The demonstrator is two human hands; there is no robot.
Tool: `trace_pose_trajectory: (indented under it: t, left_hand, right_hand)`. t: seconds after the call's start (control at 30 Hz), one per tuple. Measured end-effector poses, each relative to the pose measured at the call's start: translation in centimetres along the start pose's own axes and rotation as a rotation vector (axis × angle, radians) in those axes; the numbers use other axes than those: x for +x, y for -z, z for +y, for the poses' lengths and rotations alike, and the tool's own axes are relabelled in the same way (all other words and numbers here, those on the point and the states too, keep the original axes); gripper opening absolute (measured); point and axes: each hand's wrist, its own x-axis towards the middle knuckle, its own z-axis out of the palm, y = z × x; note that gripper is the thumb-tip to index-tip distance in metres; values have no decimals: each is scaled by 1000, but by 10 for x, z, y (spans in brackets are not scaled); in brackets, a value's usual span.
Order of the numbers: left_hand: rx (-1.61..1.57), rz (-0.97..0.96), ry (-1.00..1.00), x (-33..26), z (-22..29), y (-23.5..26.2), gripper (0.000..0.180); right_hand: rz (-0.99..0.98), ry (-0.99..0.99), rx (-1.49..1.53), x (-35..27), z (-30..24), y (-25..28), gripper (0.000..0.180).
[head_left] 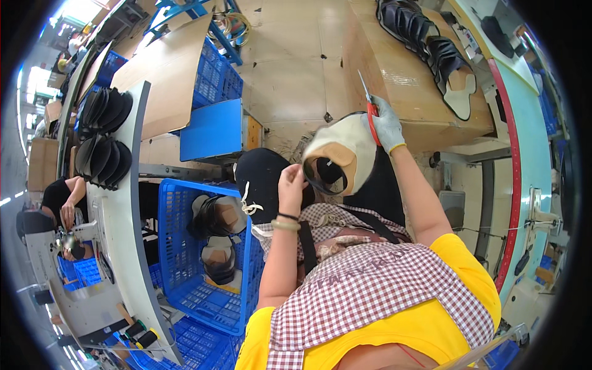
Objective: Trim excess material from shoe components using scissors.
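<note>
**Shoe upper held between two hands, snips at its top edge**

The left hand (pixel 291 184) is bare and pinches the lower left rim of a shoe upper (pixel 343 155), fingers closed on the dark bound edge of its opening. The upper is cream on the outside with a tan lining patch and a black collar; it is held in the air above the person's lap, over a black cloth (pixel 262 179) that lies across the knees.

The right hand (pixel 386 125) wears a grey glove with a yellow cuff and is clenched around red-handled snips (pixel 369 102). The blades point up and away from the person, and the handles meet the upper's top right edge.

A checked apron (pixel 370 283) over a yellow shirt fills the lower middle of the view.

To the left of the knees stands a blue crate (pixel 179 259) with several more uppers inside. Beyond the hands, a cardboard box (pixel 401 74) carries a row of black uppers (pixel 425 43) along its far right corner. On the left, a grey desk (pixel 117 209) bears stacks of black pieces (pixel 105 132) near its far end, and another person (pixel 58 200) sits at its outer edge.
</note>
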Motion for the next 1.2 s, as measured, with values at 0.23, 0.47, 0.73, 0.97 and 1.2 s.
trace_pose_trajectory:
  t: [0.23,0.47,0.73,0.97,1.2]
  left_hand:
    - [545,-266,-557,-40,-37,-28,16]
    - [264,-411,-150,-34,-21,-26,20]
    - [162,-171,106,-30,0,-14,22]
    - [976,50,-948,-46,32,-35,15]
    - [932,-59,-1139,-35,27,-22,9]
  right_hand:
    - [-36,-4,-204,11,-8,0,49]
    - [42,-94,-38,1,-14,-3,59]
    - [-248,-335,406,-68,-54,39,64]
    - [-694,-499,531,-127,-72,85,68]
    - [-1131,-685,869,-146,-39,87,80]
